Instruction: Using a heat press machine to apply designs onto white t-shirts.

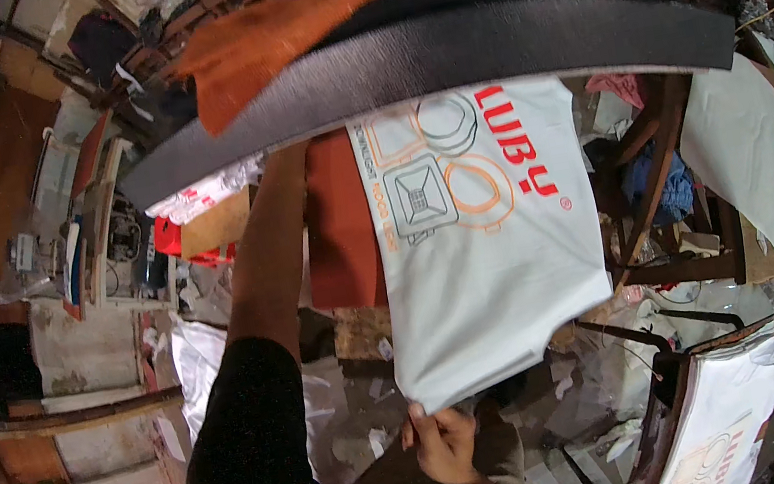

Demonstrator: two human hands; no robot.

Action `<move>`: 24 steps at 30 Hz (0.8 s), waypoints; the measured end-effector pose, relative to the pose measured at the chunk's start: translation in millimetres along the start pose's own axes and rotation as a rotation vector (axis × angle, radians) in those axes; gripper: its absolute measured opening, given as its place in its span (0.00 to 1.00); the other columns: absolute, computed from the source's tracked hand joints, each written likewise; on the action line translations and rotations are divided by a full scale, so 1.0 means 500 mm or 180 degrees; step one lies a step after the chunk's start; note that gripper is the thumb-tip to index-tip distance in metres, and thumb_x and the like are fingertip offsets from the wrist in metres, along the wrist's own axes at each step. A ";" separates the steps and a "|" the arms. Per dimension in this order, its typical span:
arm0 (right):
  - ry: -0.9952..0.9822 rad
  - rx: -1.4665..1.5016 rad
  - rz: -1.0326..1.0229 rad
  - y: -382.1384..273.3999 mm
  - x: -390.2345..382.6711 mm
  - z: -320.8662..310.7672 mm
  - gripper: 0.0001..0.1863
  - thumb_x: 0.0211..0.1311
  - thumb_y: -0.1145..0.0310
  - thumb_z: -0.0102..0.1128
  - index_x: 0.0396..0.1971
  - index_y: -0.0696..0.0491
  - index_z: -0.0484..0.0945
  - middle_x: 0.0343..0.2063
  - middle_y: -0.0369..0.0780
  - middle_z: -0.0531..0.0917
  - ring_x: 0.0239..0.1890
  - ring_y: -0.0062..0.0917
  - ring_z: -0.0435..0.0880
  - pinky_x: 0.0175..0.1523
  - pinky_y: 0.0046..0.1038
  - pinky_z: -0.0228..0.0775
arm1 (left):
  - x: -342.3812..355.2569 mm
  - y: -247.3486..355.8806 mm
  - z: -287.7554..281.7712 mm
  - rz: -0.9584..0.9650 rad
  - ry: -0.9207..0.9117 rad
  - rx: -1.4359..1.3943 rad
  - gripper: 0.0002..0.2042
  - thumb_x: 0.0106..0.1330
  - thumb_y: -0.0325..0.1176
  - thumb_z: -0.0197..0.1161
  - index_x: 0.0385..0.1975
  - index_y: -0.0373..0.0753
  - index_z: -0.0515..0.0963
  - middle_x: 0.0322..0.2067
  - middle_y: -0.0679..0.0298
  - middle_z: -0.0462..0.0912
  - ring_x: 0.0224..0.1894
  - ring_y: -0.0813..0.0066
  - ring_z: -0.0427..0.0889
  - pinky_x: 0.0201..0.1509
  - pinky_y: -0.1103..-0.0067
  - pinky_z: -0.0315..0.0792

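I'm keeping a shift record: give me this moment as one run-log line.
left hand: out of sight, forearm partly behind black strip | right hand: pinching near-left corner of white printed sheet | left of sheet: red-brown panel

The white sheet (500, 315) bears red lettering (515, 143) and grey and orange line drawings (423, 194); left of it, a rust-red panel (341, 234); beyond it, a black strip (458, 53) and orange cloth (274, 42).

Blk bar (439, 59) spans the top, blocking way fwd; L arm (259, 262) runs under it, L hand prob. behind. Sheet (495, 286) fills the ctr. Wood struts (659, 182) obstruct R of it. Clear air b/w R hand (447, 445) and stack (734, 385), lower R, floor scraps (563, 391) below.
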State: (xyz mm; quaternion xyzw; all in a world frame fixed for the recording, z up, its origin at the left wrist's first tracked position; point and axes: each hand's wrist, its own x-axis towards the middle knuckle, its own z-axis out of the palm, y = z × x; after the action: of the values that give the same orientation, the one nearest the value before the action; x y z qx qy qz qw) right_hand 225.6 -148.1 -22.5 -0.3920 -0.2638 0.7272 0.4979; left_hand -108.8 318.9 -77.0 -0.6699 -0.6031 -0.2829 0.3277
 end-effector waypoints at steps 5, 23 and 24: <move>0.0302 0.0091 -0.0346 0.036 0.000 0.026 0.10 0.75 0.78 0.55 0.37 0.67 0.83 0.18 0.41 0.80 0.20 0.21 0.78 0.27 0.26 0.71 | -0.073 -0.071 -0.022 -0.0763 -0.0651 -0.0442 0.28 0.69 0.53 0.61 0.64 0.45 0.74 0.64 0.55 0.74 0.66 0.55 0.72 0.71 0.60 0.65; 0.0377 0.0258 0.0276 0.176 0.085 0.181 0.16 0.78 0.67 0.55 0.33 0.63 0.82 0.19 0.40 0.83 0.18 0.12 0.66 0.25 0.22 0.62 | -0.135 -0.135 0.017 -0.1865 -0.1296 -0.1547 0.26 0.76 0.44 0.53 0.71 0.45 0.64 0.71 0.59 0.65 0.72 0.60 0.64 0.75 0.62 0.58; 0.0339 0.0247 0.0299 0.187 0.092 0.183 0.15 0.78 0.67 0.55 0.35 0.63 0.82 0.21 0.41 0.84 0.18 0.12 0.67 0.25 0.21 0.62 | -0.136 -0.135 0.020 -0.1926 -0.1327 -0.1610 0.26 0.76 0.44 0.53 0.71 0.45 0.64 0.72 0.59 0.64 0.72 0.61 0.64 0.75 0.62 0.58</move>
State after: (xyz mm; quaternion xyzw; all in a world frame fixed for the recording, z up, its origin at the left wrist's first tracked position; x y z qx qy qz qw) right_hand 92.1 -138.8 -58.1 -0.4225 -0.1898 0.7375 0.4914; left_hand -183.9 288.3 -129.1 -0.5651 -0.7370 -0.3636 -0.0726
